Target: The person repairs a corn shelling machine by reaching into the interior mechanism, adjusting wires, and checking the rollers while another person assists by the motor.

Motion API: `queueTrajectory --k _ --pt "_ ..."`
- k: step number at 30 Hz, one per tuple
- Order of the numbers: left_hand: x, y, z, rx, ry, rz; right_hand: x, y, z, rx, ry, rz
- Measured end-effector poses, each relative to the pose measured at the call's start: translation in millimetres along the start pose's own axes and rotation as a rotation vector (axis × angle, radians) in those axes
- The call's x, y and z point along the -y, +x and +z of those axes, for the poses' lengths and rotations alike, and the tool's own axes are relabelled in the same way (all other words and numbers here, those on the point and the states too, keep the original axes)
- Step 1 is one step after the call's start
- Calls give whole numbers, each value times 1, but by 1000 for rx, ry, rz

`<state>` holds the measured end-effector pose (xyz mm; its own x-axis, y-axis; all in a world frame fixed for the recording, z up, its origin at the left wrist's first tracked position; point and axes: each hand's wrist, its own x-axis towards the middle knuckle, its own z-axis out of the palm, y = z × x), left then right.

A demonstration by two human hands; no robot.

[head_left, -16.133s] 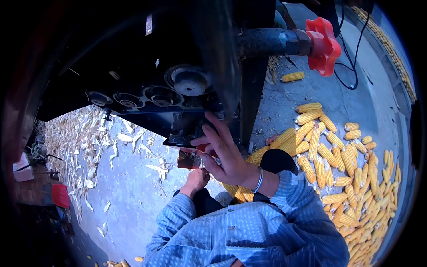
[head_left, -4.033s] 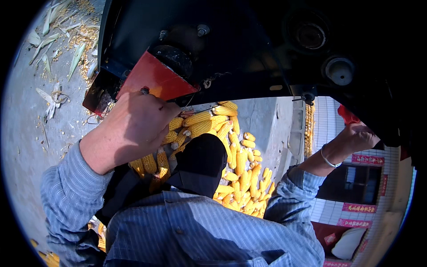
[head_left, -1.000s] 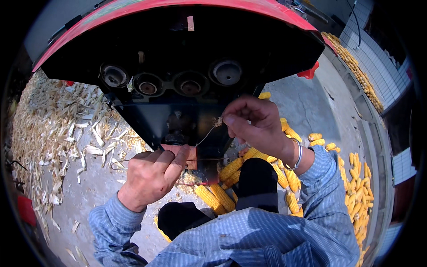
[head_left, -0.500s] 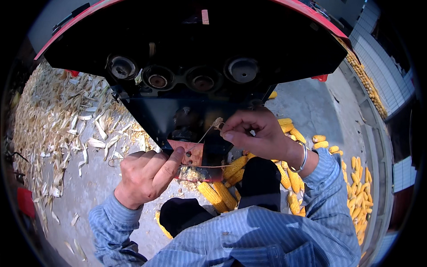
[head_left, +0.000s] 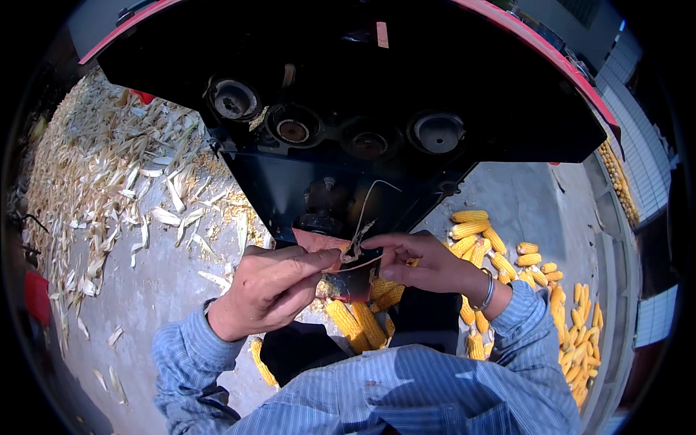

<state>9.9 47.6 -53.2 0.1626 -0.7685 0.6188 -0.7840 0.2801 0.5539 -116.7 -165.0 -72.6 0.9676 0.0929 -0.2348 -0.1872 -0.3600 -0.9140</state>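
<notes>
My left hand is closed in a pinch, fingertips at a thin, pale, wire-like strand that rises between my hands and bends over at its top. A dry, brownish husk clump is caught around the strand's lower part. My right hand, with a metal bracelet at the wrist, brings its fingertips close against the clump from the other side. A thin brown length of strand spans between the two hands. Fingers partly hide where each one grips. Both hands are just in front of the machine's reddish lower plate.
A dark machine with a red rim and several round metal ends overhangs my hands. Yellow corn cobs lie around my shoes, with more cobs to the right. Dry husks cover the ground at left.
My right hand has come down toward my left, bringing the husk clump with it. The hands are closer together, and the pale strand now sticks upward. The view has shifted slightly.
</notes>
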Motion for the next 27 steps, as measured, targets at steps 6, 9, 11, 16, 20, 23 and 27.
queueTrajectory --k 6,9,11,16,20,23,27 --pt "2 -4 24 -5 -159 -150 -1 21 26 -169 398 -525" --pt "3 -11 24 -23 -187 -198 -7 23 30 -278 439 -509" --pt "3 -18 13 -16 -275 -266 -13 21 28 -404 448 -496" --pt "-4 -39 -37 -296 -518 -623 -48 -13 -9 53 328 -279" --pt "-16 -1 -47 -79 212 -148 -58 -43 -43 -134 47 -152" --pt "-16 45 -40 -83 207 -155 -53 -90 -104 -918 11 -658" --pt "-6 83 -38 -11 106 -182 20 -107 -141 -1397 -335 -1080"
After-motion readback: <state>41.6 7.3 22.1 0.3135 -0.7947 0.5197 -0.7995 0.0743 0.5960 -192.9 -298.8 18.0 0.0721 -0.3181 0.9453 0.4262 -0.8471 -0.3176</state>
